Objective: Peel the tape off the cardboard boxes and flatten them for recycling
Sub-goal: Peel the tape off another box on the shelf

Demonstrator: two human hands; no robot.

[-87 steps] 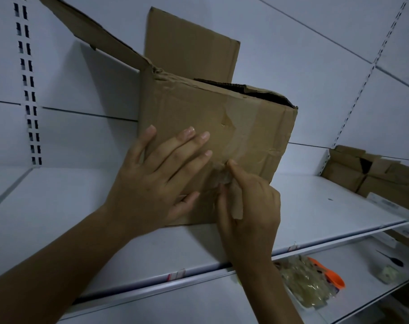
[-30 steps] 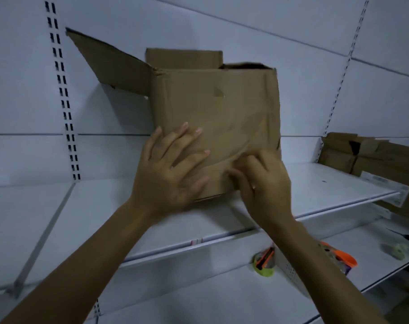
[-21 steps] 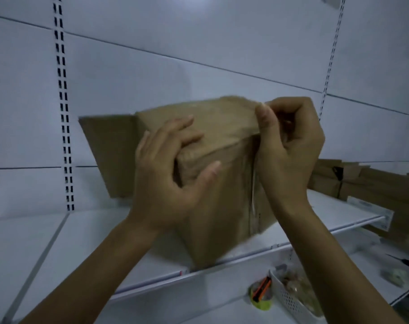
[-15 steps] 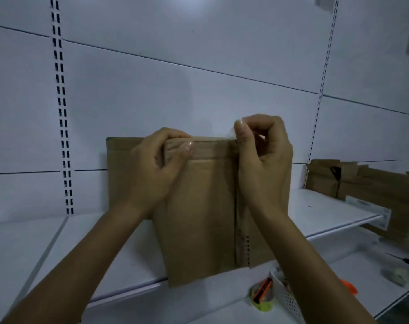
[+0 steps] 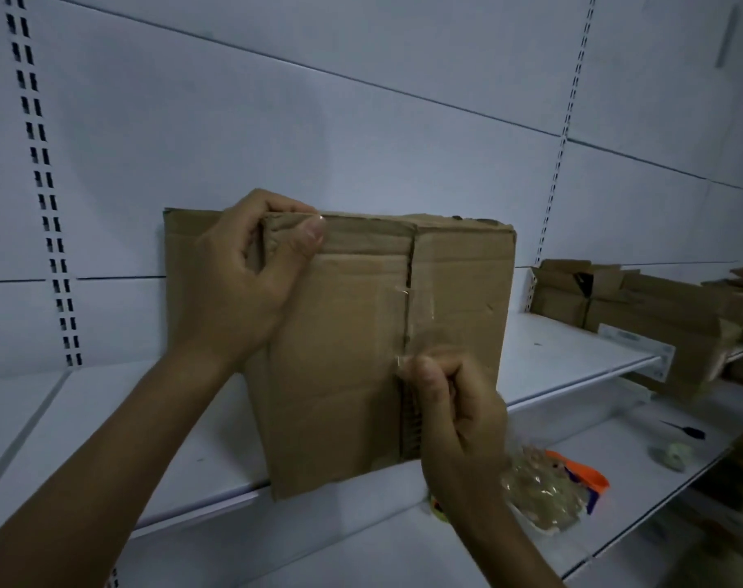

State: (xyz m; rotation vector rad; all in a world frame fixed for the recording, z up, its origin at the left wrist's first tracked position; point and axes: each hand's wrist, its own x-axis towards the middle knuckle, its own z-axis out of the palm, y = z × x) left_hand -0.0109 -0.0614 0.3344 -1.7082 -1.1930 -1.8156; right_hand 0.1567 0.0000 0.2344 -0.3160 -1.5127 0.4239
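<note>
A brown cardboard box (image 5: 344,354) is tipped on its side on the white shelf (image 5: 106,418), its bottom face toward me. My left hand (image 5: 242,282) grips the box's upper left edge, thumb on the front. My right hand (image 5: 450,409) pinches a strip of clear tape (image 5: 418,320) that runs down the centre seam. The tape is lifted off the upper part of the seam, which shows as a dark gap.
More cardboard boxes (image 5: 641,307) stand on the shelf at the right. On the lower shelf lie a wad of peeled tape (image 5: 543,494) in a basket, an orange tool (image 5: 586,477), a small pale roll (image 5: 671,456) and a dark tool (image 5: 688,430).
My right hand has moved from the box's top edge down the seam, pulling the clear tape with it. My left hand keeps its grip on the top edge. The box was turned onto its side earlier.
</note>
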